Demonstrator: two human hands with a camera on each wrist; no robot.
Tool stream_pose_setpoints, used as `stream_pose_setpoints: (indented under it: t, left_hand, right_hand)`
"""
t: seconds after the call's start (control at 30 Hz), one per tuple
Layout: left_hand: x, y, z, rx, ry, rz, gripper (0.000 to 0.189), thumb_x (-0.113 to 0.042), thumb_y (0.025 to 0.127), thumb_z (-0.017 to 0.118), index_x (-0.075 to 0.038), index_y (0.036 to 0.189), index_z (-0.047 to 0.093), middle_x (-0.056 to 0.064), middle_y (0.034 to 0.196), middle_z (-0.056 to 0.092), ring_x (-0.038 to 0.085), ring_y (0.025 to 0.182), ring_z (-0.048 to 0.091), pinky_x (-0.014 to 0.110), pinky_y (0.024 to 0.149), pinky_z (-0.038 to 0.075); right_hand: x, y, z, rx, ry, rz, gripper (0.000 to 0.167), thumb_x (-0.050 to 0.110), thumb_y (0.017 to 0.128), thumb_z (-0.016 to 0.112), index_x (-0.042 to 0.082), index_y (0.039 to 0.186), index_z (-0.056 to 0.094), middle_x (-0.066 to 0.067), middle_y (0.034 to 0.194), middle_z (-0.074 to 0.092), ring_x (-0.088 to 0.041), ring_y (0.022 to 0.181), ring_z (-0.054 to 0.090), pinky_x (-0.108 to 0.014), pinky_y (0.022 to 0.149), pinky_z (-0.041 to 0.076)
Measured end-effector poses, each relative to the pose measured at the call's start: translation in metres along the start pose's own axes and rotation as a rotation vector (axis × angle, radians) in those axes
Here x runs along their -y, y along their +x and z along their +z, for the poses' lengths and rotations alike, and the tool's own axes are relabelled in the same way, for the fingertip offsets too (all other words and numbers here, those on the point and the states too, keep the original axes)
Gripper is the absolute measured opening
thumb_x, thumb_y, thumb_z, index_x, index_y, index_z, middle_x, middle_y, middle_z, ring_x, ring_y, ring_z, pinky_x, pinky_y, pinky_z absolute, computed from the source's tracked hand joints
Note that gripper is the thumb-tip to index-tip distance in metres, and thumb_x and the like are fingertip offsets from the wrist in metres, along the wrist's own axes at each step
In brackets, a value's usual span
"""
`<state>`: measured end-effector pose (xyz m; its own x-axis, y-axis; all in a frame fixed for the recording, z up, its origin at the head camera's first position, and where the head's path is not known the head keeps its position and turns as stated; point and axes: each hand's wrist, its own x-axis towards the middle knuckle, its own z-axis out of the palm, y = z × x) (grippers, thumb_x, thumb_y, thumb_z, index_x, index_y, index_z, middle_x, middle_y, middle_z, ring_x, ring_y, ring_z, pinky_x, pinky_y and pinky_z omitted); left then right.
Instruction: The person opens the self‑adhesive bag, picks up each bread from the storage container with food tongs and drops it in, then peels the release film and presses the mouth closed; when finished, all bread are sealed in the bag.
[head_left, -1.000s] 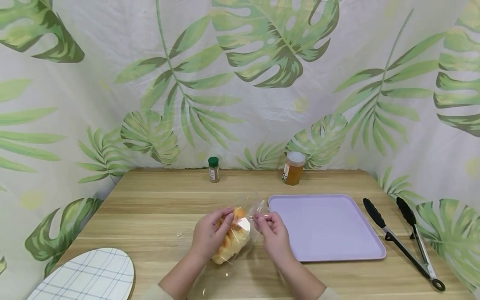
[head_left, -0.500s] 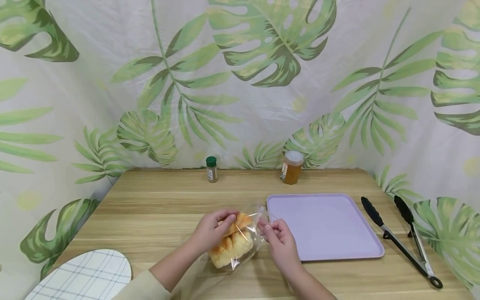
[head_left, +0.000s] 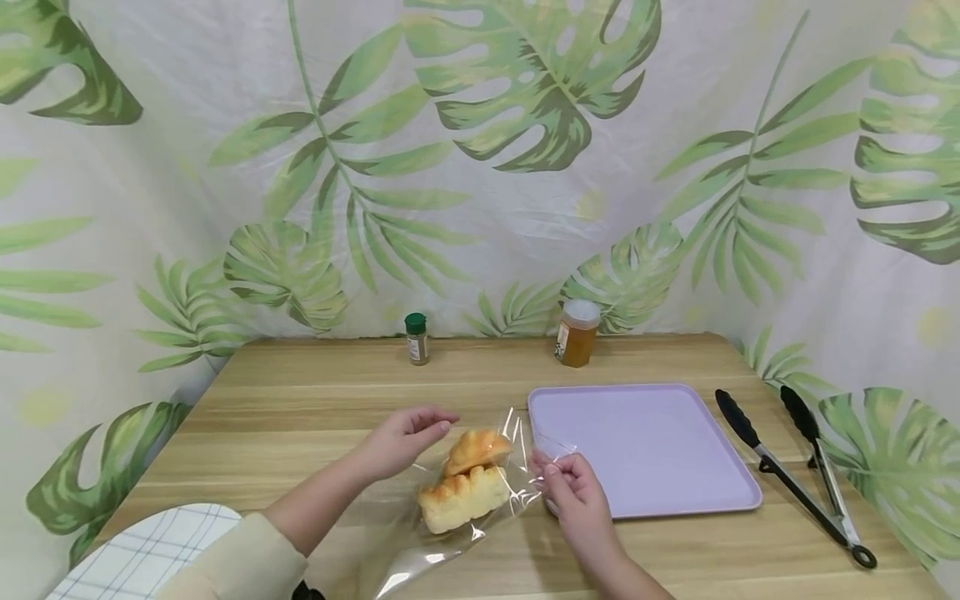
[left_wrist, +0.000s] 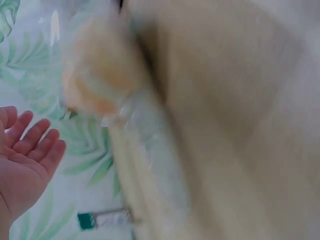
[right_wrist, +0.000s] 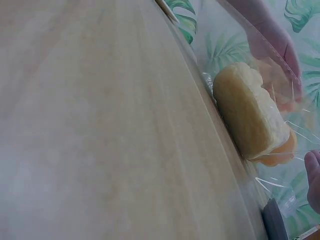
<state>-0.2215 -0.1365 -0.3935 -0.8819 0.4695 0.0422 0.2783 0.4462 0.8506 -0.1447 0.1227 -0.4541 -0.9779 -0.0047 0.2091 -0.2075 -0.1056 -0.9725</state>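
Observation:
A clear plastic bag (head_left: 429, 560) with two breads inside is at the front middle of the wooden table. One bread is a pale, ridged loaf (head_left: 463, 502); behind it lies a smaller golden roll (head_left: 477, 451). The thumb and fingers of my right hand (head_left: 576, 498) pinch the bag's right end. My left hand (head_left: 399, 442) is just left of the golden roll, holding nothing. In the left wrist view its fingers (left_wrist: 36, 137) are spread loosely, and the bread is blurred. The right wrist view shows the loaf (right_wrist: 247, 112) side-on through the film.
A lilac tray (head_left: 645, 450) lies right of the bag, with black-and-steel tongs (head_left: 813, 487) beyond it. At the back stand a green-capped spice bottle (head_left: 417, 340) and a jar of amber liquid (head_left: 577, 335). A white checked round board (head_left: 142, 546) lies front left.
My left hand has let go of the bag and moved left, off the breads. My right hand has shifted slightly right and down, still pinching the bag; both breads now show fully.

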Motion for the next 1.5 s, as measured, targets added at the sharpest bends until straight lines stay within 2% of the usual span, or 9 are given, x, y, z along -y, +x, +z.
stream_pose_setpoints:
  t: [0.1,0.23,0.43,0.53,0.63,0.73,1.0,1.23,1.5]
  left_hand:
    - [-0.002,0.011,-0.015,-0.008,0.072,-0.03,0.035,-0.02,0.103,0.048,0.003,0.126,0.06,0.024,0.127,0.063,0.039,0.12,0.059,0.051,0.1,0.051]
    - [-0.001,0.046,-0.023,-0.009,0.204,-0.073,0.032,-0.018,0.103,0.048,0.002,0.124,0.062,0.022,0.124,0.065,0.036,0.116,0.061,0.049,0.096,0.053]
    - [0.007,0.096,0.013,0.09,0.405,-0.065,0.025,-0.013,0.099,0.055,0.001,0.113,0.07,0.015,0.112,0.071,0.028,0.106,0.066,0.041,0.094,0.054]
    - [0.008,0.107,0.035,0.154,0.407,-0.064,0.021,-0.012,0.097,0.058,0.001,0.106,0.073,0.007,0.093,0.073,0.017,0.085,0.066,0.028,0.078,0.056]
    - [0.008,0.111,0.05,0.221,0.28,-0.094,0.022,-0.014,0.096,0.061,0.002,0.105,0.072,-0.003,0.071,0.062,0.006,0.064,0.053,0.017,0.057,0.046]
    - [0.007,0.11,0.057,0.243,0.142,-0.143,0.024,-0.016,0.096,0.062,0.004,0.107,0.071,-0.008,0.066,0.056,0.002,0.057,0.046,0.014,0.051,0.039]
    - [0.005,0.108,0.061,0.265,0.023,-0.173,0.025,-0.02,0.093,0.067,0.001,0.106,0.072,-0.001,0.083,0.069,0.003,0.068,0.054,0.016,0.06,0.047]
    - [0.007,0.105,0.06,0.267,-0.003,-0.161,0.022,-0.019,0.091,0.069,0.002,0.098,0.073,-0.003,0.078,0.07,0.003,0.064,0.055,0.017,0.058,0.046]
    - [0.012,0.092,0.029,0.2,-0.162,-0.115,0.03,-0.016,0.096,0.062,0.008,0.114,0.065,0.001,0.092,0.072,0.006,0.079,0.061,0.023,0.076,0.054]
  right_hand:
    - [-0.001,-0.003,-0.005,-0.009,-0.012,-0.01,0.025,0.004,0.102,0.044,-0.018,0.096,0.037,-0.045,0.131,0.046,0.005,0.106,0.063,-0.015,0.089,0.054]
    - [-0.002,-0.005,-0.01,-0.007,-0.019,-0.004,0.026,0.006,0.103,0.044,-0.018,0.096,0.036,-0.045,0.132,0.045,0.005,0.108,0.062,-0.014,0.09,0.053]
    - [-0.003,-0.005,-0.013,-0.001,-0.014,0.021,0.023,0.004,0.102,0.045,-0.017,0.097,0.038,-0.043,0.133,0.046,0.007,0.109,0.061,-0.014,0.092,0.052]
    - [-0.003,-0.005,-0.012,-0.008,-0.017,0.035,0.023,0.005,0.102,0.045,-0.017,0.098,0.039,-0.041,0.132,0.048,0.008,0.109,0.061,-0.014,0.093,0.051]
    - [-0.003,-0.006,-0.013,-0.007,-0.017,0.03,0.022,0.004,0.102,0.044,-0.017,0.099,0.039,-0.042,0.132,0.048,0.007,0.108,0.061,-0.013,0.094,0.051]
    - [-0.002,-0.006,-0.012,0.003,-0.014,0.01,0.024,0.006,0.103,0.044,-0.017,0.099,0.038,-0.043,0.133,0.046,0.006,0.108,0.062,-0.013,0.094,0.05]
    - [-0.004,-0.007,-0.012,0.02,0.009,-0.018,0.027,0.007,0.103,0.044,-0.019,0.1,0.037,-0.046,0.132,0.043,0.002,0.11,0.063,-0.016,0.095,0.051]
    - [-0.002,-0.007,-0.011,0.016,-0.015,-0.025,0.026,0.007,0.104,0.044,-0.018,0.1,0.039,-0.045,0.132,0.045,0.001,0.109,0.064,-0.014,0.093,0.052]
    - [0.011,0.005,-0.017,-0.087,-0.083,-0.002,0.019,0.005,0.102,0.048,-0.014,0.1,0.046,-0.036,0.121,0.06,0.001,0.098,0.068,-0.019,0.085,0.058]
